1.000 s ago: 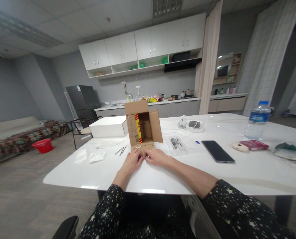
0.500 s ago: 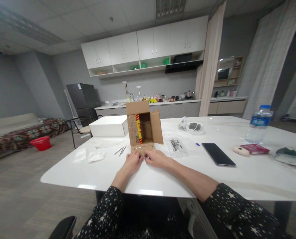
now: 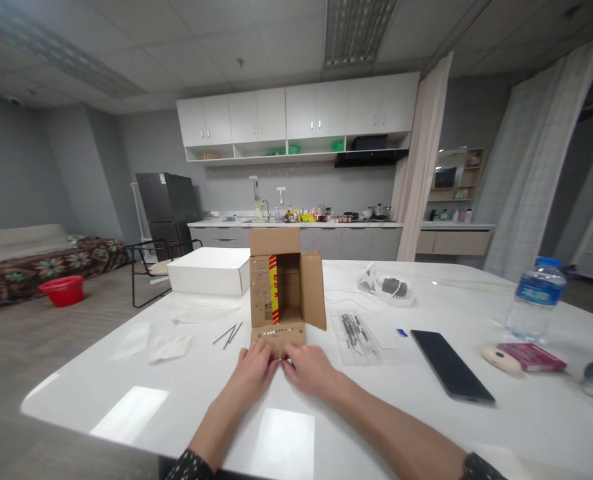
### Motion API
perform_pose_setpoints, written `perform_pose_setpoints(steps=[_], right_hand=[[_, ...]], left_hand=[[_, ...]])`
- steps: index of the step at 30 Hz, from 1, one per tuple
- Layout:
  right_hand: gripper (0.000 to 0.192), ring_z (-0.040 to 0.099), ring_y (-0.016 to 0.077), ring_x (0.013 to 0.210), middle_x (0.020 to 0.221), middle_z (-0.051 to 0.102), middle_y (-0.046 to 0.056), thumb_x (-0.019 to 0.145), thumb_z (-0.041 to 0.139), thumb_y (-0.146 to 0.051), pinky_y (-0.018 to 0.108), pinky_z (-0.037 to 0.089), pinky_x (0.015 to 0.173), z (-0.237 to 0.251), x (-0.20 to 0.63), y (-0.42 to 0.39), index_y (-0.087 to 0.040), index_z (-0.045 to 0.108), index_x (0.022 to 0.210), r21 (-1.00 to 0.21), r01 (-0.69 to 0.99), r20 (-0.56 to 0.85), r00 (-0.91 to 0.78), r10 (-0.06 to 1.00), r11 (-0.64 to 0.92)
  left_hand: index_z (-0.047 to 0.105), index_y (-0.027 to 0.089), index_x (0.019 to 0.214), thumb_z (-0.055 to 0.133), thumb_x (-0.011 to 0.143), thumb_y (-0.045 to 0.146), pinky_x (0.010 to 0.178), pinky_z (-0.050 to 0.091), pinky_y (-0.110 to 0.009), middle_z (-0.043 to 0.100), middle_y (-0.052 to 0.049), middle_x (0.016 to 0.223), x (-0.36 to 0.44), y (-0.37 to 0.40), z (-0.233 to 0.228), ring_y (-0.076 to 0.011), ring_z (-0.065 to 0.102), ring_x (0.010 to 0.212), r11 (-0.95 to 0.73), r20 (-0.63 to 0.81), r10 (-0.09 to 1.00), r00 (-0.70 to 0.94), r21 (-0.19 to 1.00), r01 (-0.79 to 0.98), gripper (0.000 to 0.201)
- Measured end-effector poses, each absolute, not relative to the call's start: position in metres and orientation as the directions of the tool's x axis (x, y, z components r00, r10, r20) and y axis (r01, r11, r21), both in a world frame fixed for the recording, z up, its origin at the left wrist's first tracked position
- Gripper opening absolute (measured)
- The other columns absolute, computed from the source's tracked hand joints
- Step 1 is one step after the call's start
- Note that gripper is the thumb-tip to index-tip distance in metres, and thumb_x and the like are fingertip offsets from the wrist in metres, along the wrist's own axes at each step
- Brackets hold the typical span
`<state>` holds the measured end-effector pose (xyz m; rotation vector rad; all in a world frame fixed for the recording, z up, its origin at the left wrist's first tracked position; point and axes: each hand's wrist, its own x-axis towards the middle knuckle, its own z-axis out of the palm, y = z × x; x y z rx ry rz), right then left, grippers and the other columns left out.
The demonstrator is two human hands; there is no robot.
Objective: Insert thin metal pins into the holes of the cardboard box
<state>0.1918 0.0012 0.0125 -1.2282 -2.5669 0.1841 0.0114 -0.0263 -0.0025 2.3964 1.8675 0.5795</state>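
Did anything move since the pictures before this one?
Mostly the camera: it tipped up, so more ceiling shows and the starry sleeves have nearly slid out of view. The left hand and right hand stay together at the front flap of the open cardboard box, fingers touching it. The box, the black phone, the water bottle and the white box lie where they were on the white table.

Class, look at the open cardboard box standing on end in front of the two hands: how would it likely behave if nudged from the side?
The cardboard box looks empty inside, so it is probably light and would slide on the glossy white table. It stands tall on a narrow end with its flaps open, so it may tip. The flaps would likely bend.
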Motion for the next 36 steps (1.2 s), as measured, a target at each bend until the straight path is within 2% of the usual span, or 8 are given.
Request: perform_pose_setpoints(steps=[9,13,16,19,23,28,31,36], right_hand=[[0.020,0.069,0.0221,0.087,0.096,0.074,0.005,0.092,0.044,-0.031,0.030,0.038,0.069,-0.003,0.188,-0.002,-0.024,0.061,0.098,-0.348,0.733,0.218,-0.543,0.811,0.584],[0.019,0.069,0.0223,0.087,0.095,0.075,0.005,0.090,0.045,-0.030,0.029,0.038,0.068,-0.007,0.186,-0.001,-0.024,0.063,0.097,-0.339,0.746,0.190,-0.543,0.818,0.573],[0.021,0.069,0.0217,0.086,0.093,0.075,0.005,0.091,0.044,-0.027,0.029,0.037,0.067,-0.009,0.185,0.002,-0.023,0.063,0.098,-0.342,0.751,0.220,-0.520,0.825,0.565],[0.019,0.069,0.0209,0.082,0.090,0.074,0.004,0.090,0.046,-0.028,0.028,0.034,0.065,-0.012,0.182,0.006,-0.022,0.063,0.096,-0.362,0.733,0.259,-0.514,0.818,0.576],[0.016,0.068,0.0187,0.076,0.082,0.073,0.002,0.090,0.046,-0.028,0.028,0.030,0.062,-0.014,0.175,0.012,-0.022,0.061,0.092,-0.455,0.721,0.317,-0.418,0.851,0.523],[0.014,0.064,0.0175,0.069,0.073,0.071,0.000,0.088,0.049,-0.029,0.028,0.026,0.059,-0.009,0.169,0.011,-0.023,0.062,0.089,-0.527,0.682,0.327,-0.390,0.861,0.508],[0.015,0.063,0.0173,0.068,0.075,0.071,0.001,0.088,0.050,-0.031,0.028,0.025,0.059,-0.003,0.169,0.007,-0.023,0.062,0.089,-0.525,0.683,0.321,-0.393,0.862,0.507],[0.014,0.060,0.0164,0.066,0.075,0.070,0.001,0.086,0.051,-0.029,0.028,0.023,0.059,0.003,0.169,0.003,-0.024,0.063,0.090,-0.518,0.688,0.315,-0.399,0.861,0.508]], left_hand=[[0.059,0.023,0.092,0.038,0.096,0.029,0.089,0.039,-0.043,0.063,-0.007,0.106,0.013,-0.033,-0.009,-0.0254,0.059,0.102,-0.217,0.208,0.965,0.161,0.280,0.935,0.023],[0.060,0.022,0.099,0.036,0.097,0.030,0.092,0.038,-0.044,0.062,-0.010,0.111,0.016,-0.031,-0.014,-0.0269,0.056,0.109,-0.188,0.170,0.974,0.147,0.258,0.948,0.025],[0.059,0.018,0.102,0.033,0.097,0.027,0.094,0.036,-0.045,0.061,-0.011,0.114,0.019,-0.030,-0.013,-0.0270,0.054,0.111,-0.146,0.152,0.982,0.113,0.227,0.963,0.028],[0.058,0.017,0.103,0.029,0.099,0.025,0.094,0.036,-0.044,0.060,-0.011,0.112,0.019,-0.033,-0.010,-0.0262,0.053,0.109,-0.144,0.190,0.976,0.104,0.212,0.967,0.031],[0.058,0.018,0.102,0.028,0.099,0.024,0.092,0.037,-0.043,0.061,-0.011,0.111,0.016,-0.036,-0.011,-0.0257,0.054,0.106,-0.127,0.225,0.971,0.081,0.201,0.971,0.031],[0.058,0.018,0.101,0.026,0.099,0.021,0.088,0.038,-0.044,0.063,-0.011,0.105,0.011,-0.036,-0.014,-0.0254,0.056,0.102,-0.146,0.292,0.953,0.081,0.206,0.968,0.032],[0.057,0.018,0.099,0.024,0.100,0.023,0.085,0.039,-0.044,0.065,-0.010,0.097,0.008,-0.035,-0.012,-0.0239,0.060,0.093,-0.180,0.353,0.932,0.083,0.251,0.951,0.033],[0.057,0.019,0.091,0.032,0.099,0.029,0.081,0.042,-0.042,0.067,-0.008,0.089,-0.001,-0.027,-0.013,-0.0244,0.063,0.088,-0.227,0.531,0.847,0.015,0.338,0.913,0.027]])
